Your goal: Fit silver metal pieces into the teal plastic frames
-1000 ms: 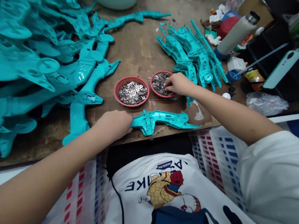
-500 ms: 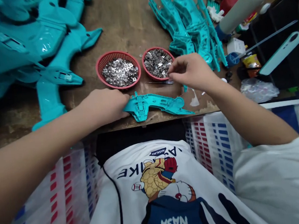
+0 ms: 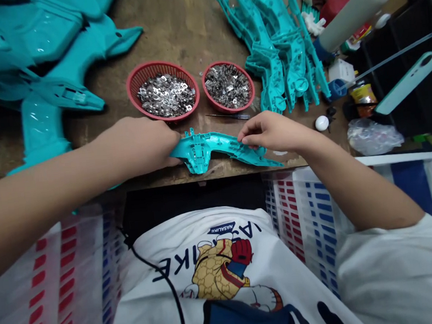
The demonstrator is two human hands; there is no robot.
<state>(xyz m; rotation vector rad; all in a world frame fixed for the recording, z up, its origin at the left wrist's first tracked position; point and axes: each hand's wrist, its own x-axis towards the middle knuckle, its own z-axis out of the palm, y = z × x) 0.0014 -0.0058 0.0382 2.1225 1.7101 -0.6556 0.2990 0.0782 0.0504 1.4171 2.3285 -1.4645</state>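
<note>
A turquoise plastic part [image 3: 200, 151] lies near the table's front edge, its ribbed side up. My left hand [image 3: 142, 143] grips its left end. My right hand [image 3: 270, 133] is at the part's right arm with thumb and index fingertips pinched; whatever is between them is too small to make out. Just beyond the part stand two red baskets of small metal clips, a larger one [image 3: 131, 92] on the left and a smaller one [image 3: 230, 109] on the right. A thin tool [image 3: 230, 116] lies in front of the smaller basket.
Large turquoise panels [image 3: 45, 116] are heaped at the left. More turquoise parts [image 3: 267, 51] lie at the back right, beside a pale bottle [image 3: 356, 11], a white box [image 3: 340, 72] and a plastic bag [image 3: 374, 135]. Plastic crates [image 3: 319, 213] stand below the table edge.
My right hand has moved from the smaller basket's rim down toward me, to the part's right arm. My left hand keeps its grip on the left end. The view has shifted slightly.
</note>
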